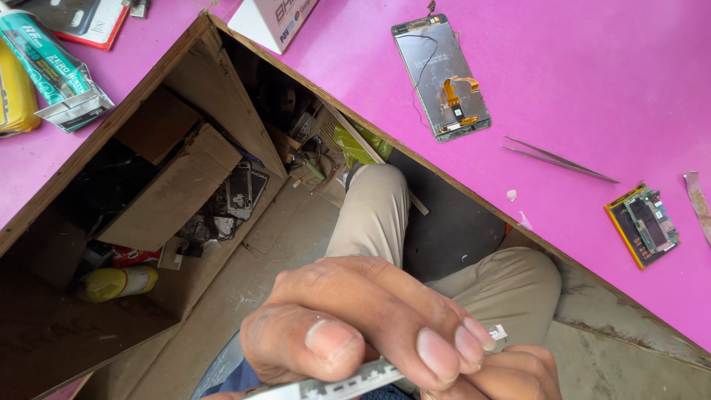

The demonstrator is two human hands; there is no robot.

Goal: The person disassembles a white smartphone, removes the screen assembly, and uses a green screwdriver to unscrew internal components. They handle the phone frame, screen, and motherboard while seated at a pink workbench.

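My left hand [363,326] sat at six o'clock in the head view, thumb and fingers pinched shut on a thin pale strip [355,384] with small cut-outs along it, which ran from the lower edge of the frame up toward four o'clock. Its far end poked out as a small whitish tip just past my fingertips [474,337]. My right hand [511,374] lay just beneath, at five o'clock, knuckles touching the left hand's fingers; I could not tell whether it gripped the strip or only rested against it.

Behind the hands my knees in beige trousers [385,215] filled the gap in front of the pink worktop [607,74], which swept from twelve o'clock round to three. On that top, at one o'clock, lay an opened phone frame [442,78] with an orange flex cable, face down. At three o'clock lay a pair of slim metal tweezers [559,159], and just beyond them, nearer four o'clock, a small circuit board on a yellow backing [643,224].

At nine to eleven o'clock an open wooden compartment [185,170] held cardboard pieces, old phone parts and a yellow can [122,283]. At eleven o'clock, on the pink surface, rested a green and white tube [52,67], well apart from my hands.
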